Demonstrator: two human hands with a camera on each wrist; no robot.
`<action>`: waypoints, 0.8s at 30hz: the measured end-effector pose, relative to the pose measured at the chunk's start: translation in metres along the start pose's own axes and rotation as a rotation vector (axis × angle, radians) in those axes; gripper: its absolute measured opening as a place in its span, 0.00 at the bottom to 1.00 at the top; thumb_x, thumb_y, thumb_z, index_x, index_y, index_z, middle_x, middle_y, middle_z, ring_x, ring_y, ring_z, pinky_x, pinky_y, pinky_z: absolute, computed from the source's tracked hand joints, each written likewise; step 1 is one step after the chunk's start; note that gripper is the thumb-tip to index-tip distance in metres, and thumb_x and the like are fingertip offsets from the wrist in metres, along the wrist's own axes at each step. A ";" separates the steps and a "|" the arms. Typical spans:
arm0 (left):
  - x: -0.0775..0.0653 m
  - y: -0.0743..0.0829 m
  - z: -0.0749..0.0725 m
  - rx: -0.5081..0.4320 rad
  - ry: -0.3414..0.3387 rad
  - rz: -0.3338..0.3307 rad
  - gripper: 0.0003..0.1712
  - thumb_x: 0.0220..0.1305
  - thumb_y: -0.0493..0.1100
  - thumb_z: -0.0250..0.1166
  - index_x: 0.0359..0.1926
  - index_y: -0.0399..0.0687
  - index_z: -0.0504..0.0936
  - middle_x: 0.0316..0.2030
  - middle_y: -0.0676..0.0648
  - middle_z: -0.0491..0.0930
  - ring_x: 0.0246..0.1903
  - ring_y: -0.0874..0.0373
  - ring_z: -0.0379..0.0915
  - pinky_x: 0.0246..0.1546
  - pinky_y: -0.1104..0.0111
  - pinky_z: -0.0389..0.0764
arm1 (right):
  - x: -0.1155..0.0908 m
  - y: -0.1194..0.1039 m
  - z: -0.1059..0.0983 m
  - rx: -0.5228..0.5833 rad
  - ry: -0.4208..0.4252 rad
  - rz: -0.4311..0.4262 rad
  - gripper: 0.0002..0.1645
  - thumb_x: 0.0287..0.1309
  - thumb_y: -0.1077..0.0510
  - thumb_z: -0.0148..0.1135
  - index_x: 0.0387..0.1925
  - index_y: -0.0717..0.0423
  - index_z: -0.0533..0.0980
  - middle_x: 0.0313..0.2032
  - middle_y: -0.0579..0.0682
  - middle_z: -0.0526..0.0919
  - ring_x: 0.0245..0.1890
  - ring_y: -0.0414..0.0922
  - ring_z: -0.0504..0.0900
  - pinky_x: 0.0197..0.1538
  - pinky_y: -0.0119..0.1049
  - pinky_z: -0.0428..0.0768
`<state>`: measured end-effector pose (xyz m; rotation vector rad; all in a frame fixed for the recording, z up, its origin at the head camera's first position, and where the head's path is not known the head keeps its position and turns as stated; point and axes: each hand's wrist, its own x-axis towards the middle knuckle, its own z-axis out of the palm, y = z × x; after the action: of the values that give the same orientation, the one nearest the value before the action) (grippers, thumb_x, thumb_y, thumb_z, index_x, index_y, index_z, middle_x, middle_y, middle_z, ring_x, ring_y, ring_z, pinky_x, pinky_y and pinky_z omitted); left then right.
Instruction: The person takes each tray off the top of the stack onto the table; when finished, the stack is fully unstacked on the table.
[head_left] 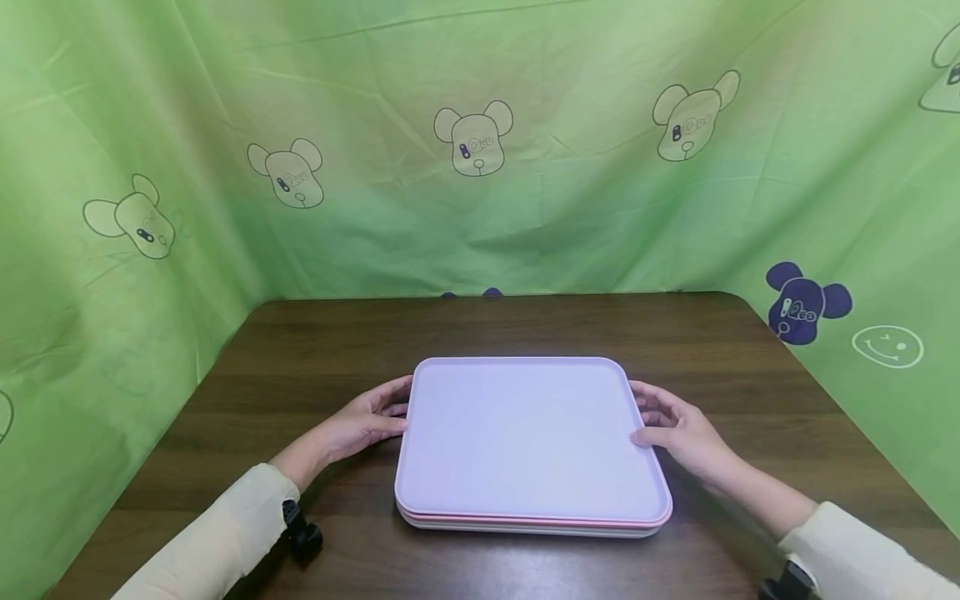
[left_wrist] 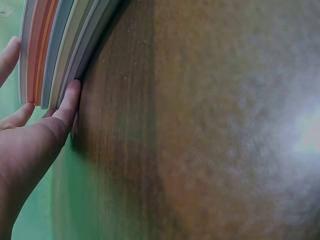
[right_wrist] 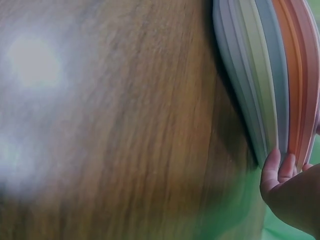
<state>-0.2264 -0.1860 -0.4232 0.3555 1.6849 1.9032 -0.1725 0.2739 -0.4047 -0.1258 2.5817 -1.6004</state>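
Observation:
A stack of rectangular trays with rounded corners lies flat on the table, its top tray [head_left: 532, 437] pale lavender. In the wrist views the stack's side [left_wrist: 52, 55] shows layers of pink, orange, blue-grey, yellowish and grey. My left hand [head_left: 367, 423] rests against the left side, its fingers spread over the tray edges. At the right side, my right hand [head_left: 682, 433] lays its thumb on the top tray's rim, with the other fingers along the stack's side [right_wrist: 280, 75]. Fingertips touch the layered edges in both wrist views.
The dark brown wooden table [head_left: 337, 333] has rounded far corners. A green curtain [head_left: 570, 208] printed with bear heads hangs behind it and along both sides. Each wrist carries a black device [head_left: 302, 533] at the white sleeve.

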 end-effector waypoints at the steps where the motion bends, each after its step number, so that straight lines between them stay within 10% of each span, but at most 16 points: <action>1: 0.000 0.000 0.000 -0.003 0.001 -0.001 0.51 0.61 0.32 0.67 0.76 0.39 0.44 0.75 0.38 0.40 0.71 0.39 0.46 0.59 0.62 0.70 | 0.000 -0.001 0.000 -0.005 0.001 0.007 0.42 0.55 0.65 0.66 0.70 0.63 0.60 0.57 0.64 0.72 0.48 0.49 0.74 0.42 0.34 0.77; 24: 0.000 0.001 0.000 -0.013 -0.015 -0.002 0.49 0.61 0.29 0.65 0.76 0.40 0.45 0.74 0.38 0.41 0.71 0.40 0.45 0.57 0.63 0.72 | 0.004 -0.019 0.000 -0.029 0.057 -0.014 0.40 0.51 0.73 0.60 0.68 0.68 0.61 0.59 0.68 0.70 0.54 0.57 0.70 0.42 0.28 0.76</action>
<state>-0.2269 -0.1860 -0.4227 0.3616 1.6618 1.9051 -0.1758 0.2646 -0.3880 -0.1027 2.6526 -1.5950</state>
